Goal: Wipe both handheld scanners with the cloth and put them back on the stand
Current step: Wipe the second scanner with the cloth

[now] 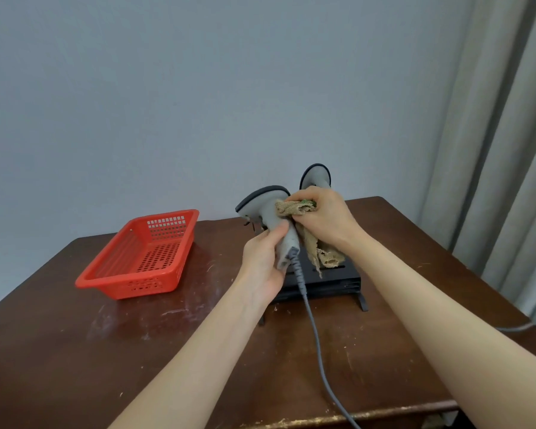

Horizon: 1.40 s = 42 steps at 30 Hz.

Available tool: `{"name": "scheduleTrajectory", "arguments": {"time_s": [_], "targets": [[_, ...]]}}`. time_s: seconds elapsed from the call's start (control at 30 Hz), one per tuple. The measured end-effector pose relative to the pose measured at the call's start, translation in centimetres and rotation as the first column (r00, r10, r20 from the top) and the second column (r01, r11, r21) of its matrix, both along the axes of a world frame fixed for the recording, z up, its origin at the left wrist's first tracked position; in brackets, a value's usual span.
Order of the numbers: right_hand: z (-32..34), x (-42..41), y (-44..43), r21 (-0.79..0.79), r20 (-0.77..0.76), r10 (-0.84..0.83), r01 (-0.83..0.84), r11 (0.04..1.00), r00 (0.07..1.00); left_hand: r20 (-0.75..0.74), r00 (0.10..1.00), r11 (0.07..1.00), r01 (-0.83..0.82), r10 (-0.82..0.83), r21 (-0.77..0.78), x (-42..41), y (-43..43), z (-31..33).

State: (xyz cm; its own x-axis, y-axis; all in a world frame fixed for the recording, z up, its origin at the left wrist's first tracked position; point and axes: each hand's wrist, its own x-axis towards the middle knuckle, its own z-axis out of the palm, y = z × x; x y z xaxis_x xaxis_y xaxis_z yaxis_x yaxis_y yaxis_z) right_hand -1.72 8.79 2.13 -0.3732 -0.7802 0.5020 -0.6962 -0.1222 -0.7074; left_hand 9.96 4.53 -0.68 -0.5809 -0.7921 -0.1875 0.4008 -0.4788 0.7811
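Holding one scanner (273,221), the left hand (265,258) grips its handle; the right hand (319,218) squeezes one cloth (310,243). A second scanner (316,176) is half hidden behind.

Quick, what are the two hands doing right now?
Left hand: closed around the handle of the grey scanner, held up off the stand.
Right hand: closed on the cloth, pressing it against that scanner.

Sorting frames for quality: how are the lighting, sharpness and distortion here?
Head view: soft, even light with faint shadows; mild sheen on the wooden table; wide-angle stretching bends the curtain and forearms; scanner and cloth reasonably sharp.
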Motion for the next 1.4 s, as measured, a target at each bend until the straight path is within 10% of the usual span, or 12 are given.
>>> {"name": "scheduleTrajectory", "arguments": {"time_s": [0.6, 0.77, 1.0, 1.23, 1.4], "targets": [[-0.1, -0.3, 1.0, 0.074, -0.057, 0.149, -0.144, 0.987, 0.987, 0.102, 0.988, 0.916, 0.144, -0.114, -0.375, 0.6, 0.0, -0.5], [0.0, -1.0, -1.2, -0.008, -0.157, -0.088, 0.088, 0.996, 0.984, 0.09, 0.985, 0.931, 0.166, -0.144, -0.325, 0.2, 0.2, -0.3], [-1.3, 0.1, 0.4, 0.096, -0.058, 0.161, -0.155, 0.983, 0.985, 0.04, 0.989, 0.967, 0.149, -0.144, -0.206, 0.3, -0.8, -1.3], [-0.5, -0.7, -1.5, 0.055, -0.213, -0.124, 0.138, 0.989, 0.969, -0.004, 0.982, 0.979, 0.189, -0.19, -0.081, -0.3, -0.1, -0.7], [-0.8, 0.2, -0.2, 0.113, -0.208, 0.082, -0.06, 0.992, 0.975, 0.008, 0.987, 0.977, 0.162, -0.162, -0.141, -0.2, -1.0, -0.8]]}}
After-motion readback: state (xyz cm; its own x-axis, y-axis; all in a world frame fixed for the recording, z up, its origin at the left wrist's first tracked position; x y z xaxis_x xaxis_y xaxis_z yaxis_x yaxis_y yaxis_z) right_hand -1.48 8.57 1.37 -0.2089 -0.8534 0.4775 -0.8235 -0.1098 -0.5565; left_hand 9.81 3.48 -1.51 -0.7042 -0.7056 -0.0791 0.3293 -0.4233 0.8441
